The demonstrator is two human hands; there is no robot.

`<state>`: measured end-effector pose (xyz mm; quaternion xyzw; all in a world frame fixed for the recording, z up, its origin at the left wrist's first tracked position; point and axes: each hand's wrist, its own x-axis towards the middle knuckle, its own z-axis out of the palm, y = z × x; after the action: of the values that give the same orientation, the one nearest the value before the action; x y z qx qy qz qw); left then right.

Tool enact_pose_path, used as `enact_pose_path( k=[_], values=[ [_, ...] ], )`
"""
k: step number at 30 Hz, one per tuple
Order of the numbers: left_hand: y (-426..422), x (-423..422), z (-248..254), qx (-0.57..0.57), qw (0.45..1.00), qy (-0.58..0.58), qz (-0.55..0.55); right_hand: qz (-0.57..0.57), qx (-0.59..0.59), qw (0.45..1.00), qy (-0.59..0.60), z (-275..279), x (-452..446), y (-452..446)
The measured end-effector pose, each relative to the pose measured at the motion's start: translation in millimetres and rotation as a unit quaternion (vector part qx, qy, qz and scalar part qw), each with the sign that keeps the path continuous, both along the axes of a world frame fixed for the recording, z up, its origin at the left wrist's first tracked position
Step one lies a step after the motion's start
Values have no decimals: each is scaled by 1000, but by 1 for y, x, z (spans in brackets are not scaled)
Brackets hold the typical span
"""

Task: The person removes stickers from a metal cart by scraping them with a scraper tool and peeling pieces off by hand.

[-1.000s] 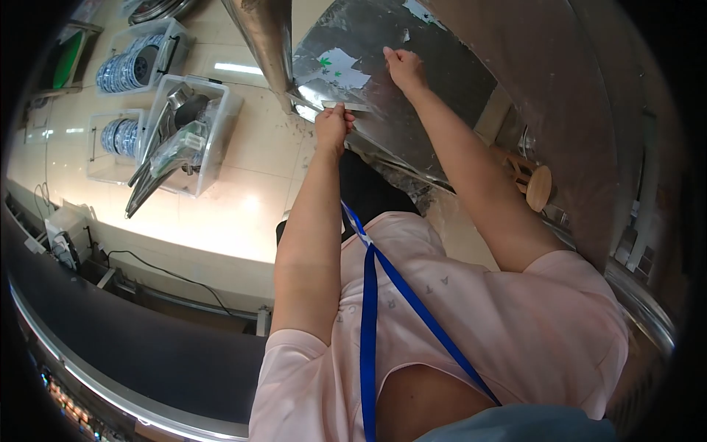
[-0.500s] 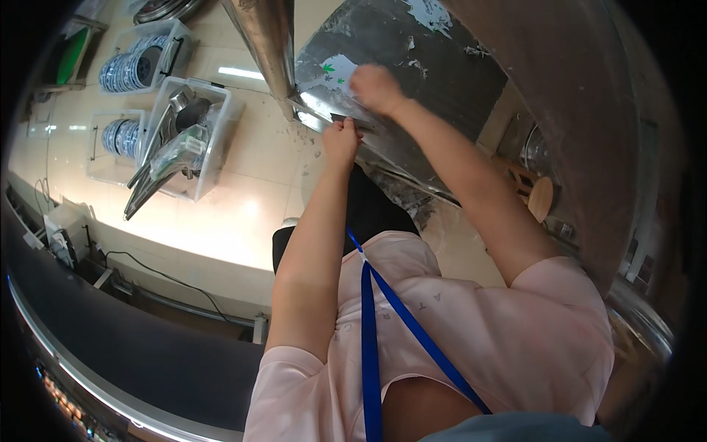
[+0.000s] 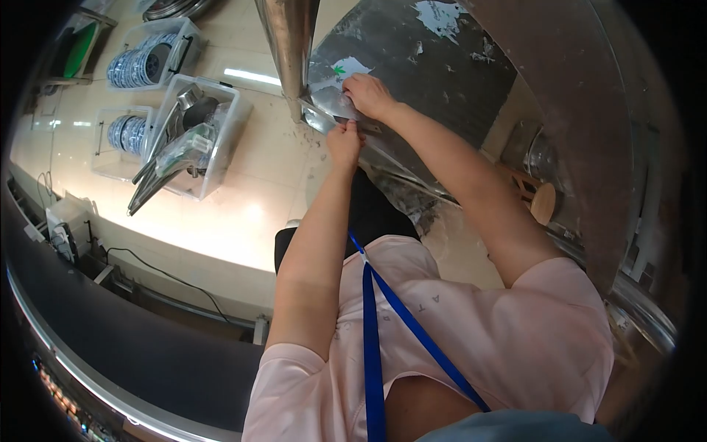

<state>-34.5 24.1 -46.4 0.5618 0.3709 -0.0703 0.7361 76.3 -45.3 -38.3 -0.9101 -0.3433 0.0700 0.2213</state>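
Note:
A dark grey panel (image 3: 434,96) carries torn white film (image 3: 346,71) printed with green leaves. At the lower edge of this film, the fingers of my right hand (image 3: 370,96) are bent and pinched together on it. Just below, my left hand (image 3: 345,144) is closed at the panel's metal edge, by a small dark flat piece; what the fingers grip is too small to make out. More white scraps (image 3: 440,18) stick to the far part of the panel.
A metal post (image 3: 291,51) rises beside the panel. On the tiled floor at left stand clear plastic bins (image 3: 232,121) with blue-patterned dishes (image 3: 140,70) and metal utensils (image 3: 158,173). A wooden stool (image 3: 543,202) is at right. A black cable (image 3: 169,277) runs along the left ledge.
My right hand, blurred before, is sharper and sits slightly lower against the film. My left hand stays at the panel's edge. The whole view has shifted a little to the right.

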Motion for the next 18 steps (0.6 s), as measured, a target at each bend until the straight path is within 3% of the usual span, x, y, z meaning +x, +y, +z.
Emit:
enact_pose_path(
  k=[2, 5, 8, 12, 13, 14, 16, 18],
  values=[
    [0, 0, -3, -15, 1000, 4, 2, 14, 10, 1000, 9, -6, 10, -3],
    [3, -1, -3, -34, 999, 9, 8, -90, 29, 996, 1, -3, 26, -10],
    [0, -1, -3, -43, 999, 15, 9, -154, 36, 985, 68, 16, 37, -26],
    [-1, 3, -1, -58, 998, 19, 13, -250, 155, 949, 112, 20, 44, -44],
    [-2, 3, 2, -64, 998, 18, 16, -255, 147, 955, 33, 14, 50, -50],
    [-1, 3, 4, -71, 997, 18, 18, -303, 164, 937, 54, 9, 57, -58],
    [1, 3, 7, -74, 997, 11, 23, -324, -106, 938, -56, 21, 64, -69],
    [-1, 3, 6, -77, 997, 10, 23, -253, -188, 907, -279, 27, 49, -69]
  ],
)
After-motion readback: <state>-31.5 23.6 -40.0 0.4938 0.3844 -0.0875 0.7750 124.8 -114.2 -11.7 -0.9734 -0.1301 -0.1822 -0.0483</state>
